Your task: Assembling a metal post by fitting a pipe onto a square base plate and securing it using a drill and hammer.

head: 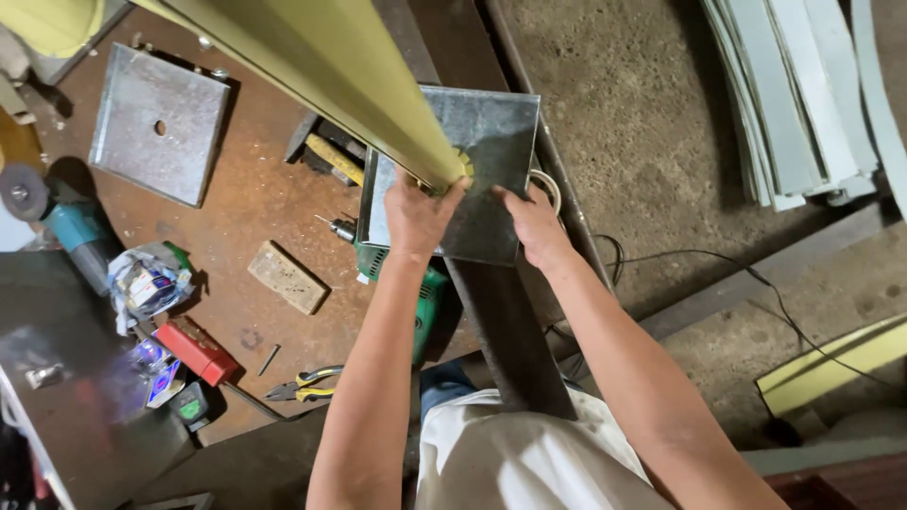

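A long yellow-green post (331, 66) stands upright on a square grey metal plate (496, 132) at the edge of a rusty workbench (246, 198). My left hand (416, 215) grips the foot of the post where it meets the plate. My right hand (534, 222) rests on the near edge of the plate, fingers pressed on it. A green power drill (425, 293) lies under the plate, partly hidden by my left forearm.
A second square plate with a centre hole (161, 123) lies at the bench's far left. An angle grinder (71, 231), a wooden block (286, 277), a red box (196, 348), pliers (302, 382) and crumpled packets (142, 283) lie about. Stacked grey panels (794, 104) and a cable (756, 283) are on the concrete floor.
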